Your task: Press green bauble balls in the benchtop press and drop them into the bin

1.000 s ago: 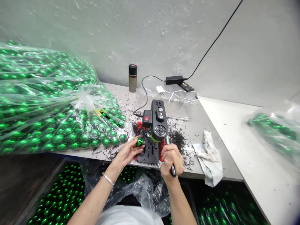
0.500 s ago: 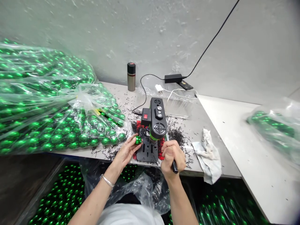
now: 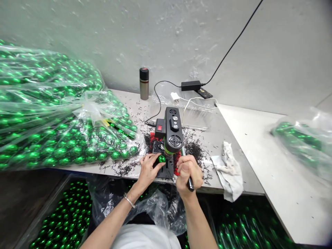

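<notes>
Between the thumb and fingers of my left hand [image 3: 149, 168] is a shiny green ball [image 3: 162, 158], held over the slotted black base plate of a small bench press machine [image 3: 174, 133]. The ball is just below and left of the machine's head. My right hand [image 3: 189, 175] is wrapped round the black-ended lever handle [image 3: 191, 185] on the machine's right side. A red switch [image 3: 159, 128] is on the box at the machine's left. Many small black pieces [image 3: 195, 149] are scattered around the base, over a red material [image 3: 177, 161].
A big clear bag of green balls [image 3: 59, 138] fills the left. A bottle [image 3: 144, 84], a power adapter [image 3: 191, 85] and a clear plastic tray [image 3: 198, 119] stand behind. A white cloth [image 3: 229, 173] hangs over the right front edge. More green balls [image 3: 64, 214] lie below.
My left hand has moved right with the green ball, from the base plate's left edge to under the machine's head. My right hand stays on the lever handle.
</notes>
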Demonstrator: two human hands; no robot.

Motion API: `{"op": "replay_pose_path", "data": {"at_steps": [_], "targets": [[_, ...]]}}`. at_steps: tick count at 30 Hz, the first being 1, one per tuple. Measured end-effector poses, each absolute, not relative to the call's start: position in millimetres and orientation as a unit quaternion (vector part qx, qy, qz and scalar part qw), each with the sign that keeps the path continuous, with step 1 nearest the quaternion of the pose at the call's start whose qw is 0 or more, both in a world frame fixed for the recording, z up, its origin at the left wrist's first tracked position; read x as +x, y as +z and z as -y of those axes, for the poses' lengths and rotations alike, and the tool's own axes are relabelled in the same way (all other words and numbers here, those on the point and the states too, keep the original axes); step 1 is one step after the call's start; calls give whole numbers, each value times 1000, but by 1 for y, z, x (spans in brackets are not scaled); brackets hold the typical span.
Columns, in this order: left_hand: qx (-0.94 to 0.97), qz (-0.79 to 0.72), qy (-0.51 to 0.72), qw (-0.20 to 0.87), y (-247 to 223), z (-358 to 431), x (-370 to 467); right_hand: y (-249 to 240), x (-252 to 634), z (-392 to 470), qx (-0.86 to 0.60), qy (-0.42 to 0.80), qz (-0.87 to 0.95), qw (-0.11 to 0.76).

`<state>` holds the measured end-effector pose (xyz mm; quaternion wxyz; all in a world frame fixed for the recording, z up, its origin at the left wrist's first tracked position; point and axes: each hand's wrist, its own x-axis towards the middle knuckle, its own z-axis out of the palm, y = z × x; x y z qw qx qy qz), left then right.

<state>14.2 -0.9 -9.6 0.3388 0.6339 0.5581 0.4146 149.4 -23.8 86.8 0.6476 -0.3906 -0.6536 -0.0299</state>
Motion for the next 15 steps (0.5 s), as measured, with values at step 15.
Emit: {"op": "replay_pose_path", "data": {"at_steps": [15], "targets": [[704, -506, 397, 300, 0, -2, 14, 80, 150, 27, -402, -23, 653, 642]]}}
